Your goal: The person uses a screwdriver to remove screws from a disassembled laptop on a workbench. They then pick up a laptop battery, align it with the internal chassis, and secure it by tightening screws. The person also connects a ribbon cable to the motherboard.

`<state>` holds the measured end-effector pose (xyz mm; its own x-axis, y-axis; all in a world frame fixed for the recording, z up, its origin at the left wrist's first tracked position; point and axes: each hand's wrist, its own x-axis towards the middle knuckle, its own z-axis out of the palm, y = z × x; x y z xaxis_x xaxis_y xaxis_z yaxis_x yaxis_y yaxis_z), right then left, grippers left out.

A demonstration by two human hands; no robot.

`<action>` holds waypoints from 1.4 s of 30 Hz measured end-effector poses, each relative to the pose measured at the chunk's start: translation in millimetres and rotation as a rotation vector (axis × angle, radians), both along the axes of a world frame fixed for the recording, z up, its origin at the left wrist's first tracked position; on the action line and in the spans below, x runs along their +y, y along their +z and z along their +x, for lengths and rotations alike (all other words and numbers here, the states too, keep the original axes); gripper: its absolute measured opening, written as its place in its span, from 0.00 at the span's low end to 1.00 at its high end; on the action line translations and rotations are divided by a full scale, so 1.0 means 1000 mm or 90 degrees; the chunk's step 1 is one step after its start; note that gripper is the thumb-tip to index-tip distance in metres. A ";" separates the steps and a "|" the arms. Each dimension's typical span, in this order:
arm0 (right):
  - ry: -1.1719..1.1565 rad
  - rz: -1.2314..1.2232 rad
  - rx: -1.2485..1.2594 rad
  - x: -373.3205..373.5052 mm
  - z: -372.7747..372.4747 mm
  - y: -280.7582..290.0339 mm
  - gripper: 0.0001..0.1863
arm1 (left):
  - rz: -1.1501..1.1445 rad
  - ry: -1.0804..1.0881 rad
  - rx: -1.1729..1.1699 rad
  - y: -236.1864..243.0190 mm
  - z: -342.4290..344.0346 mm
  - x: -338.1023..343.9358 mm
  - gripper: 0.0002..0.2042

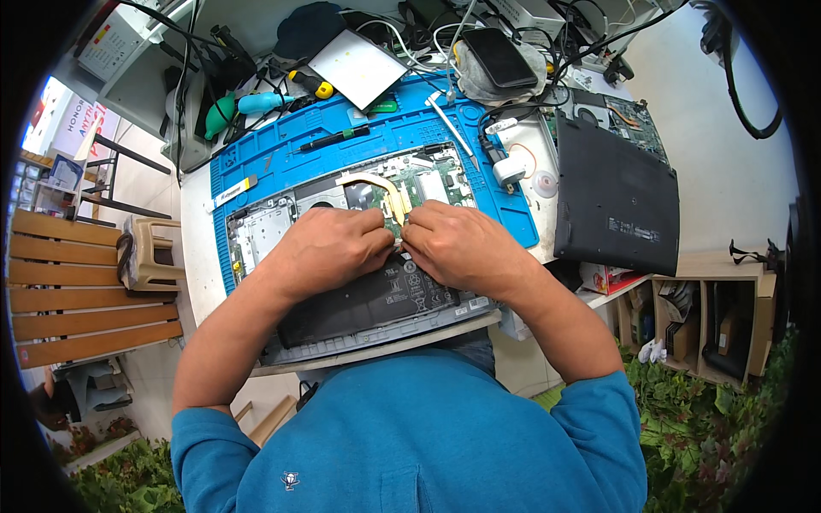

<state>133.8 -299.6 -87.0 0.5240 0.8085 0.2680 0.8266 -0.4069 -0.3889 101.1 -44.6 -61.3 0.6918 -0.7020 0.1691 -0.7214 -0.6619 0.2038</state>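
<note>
An opened laptop (263,231) lies on a blue repair mat (299,141), its insides facing up. My left hand (342,244) and my right hand (449,244) meet over its middle, fingers bent and pinched together. They work at the spot between the green circuit board (432,186) and the black battery (368,299). What the fingertips grip is too small and too covered to make out. Just beyond them runs a copper-coloured heat pipe (395,201).
A screwdriver (333,139) and a white plastic strip (453,130) lie on the mat. Behind are a yellow-black screwdriver (312,84), a green air blower (220,115), a white panel (357,68) and a phone (500,58). On the right leans a black laptop cover (616,188), beside a charger (509,171).
</note>
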 end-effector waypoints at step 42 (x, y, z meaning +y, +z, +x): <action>0.046 0.068 0.010 -0.007 0.012 0.007 0.07 | -0.134 0.101 0.016 -0.002 -0.011 0.012 0.10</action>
<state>145.4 -306.4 -80.3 0.4711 0.8112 0.3465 0.8451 -0.3026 -0.4407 89.8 -32.4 -63.4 0.7965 -0.5354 0.2809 -0.6046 -0.7076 0.3658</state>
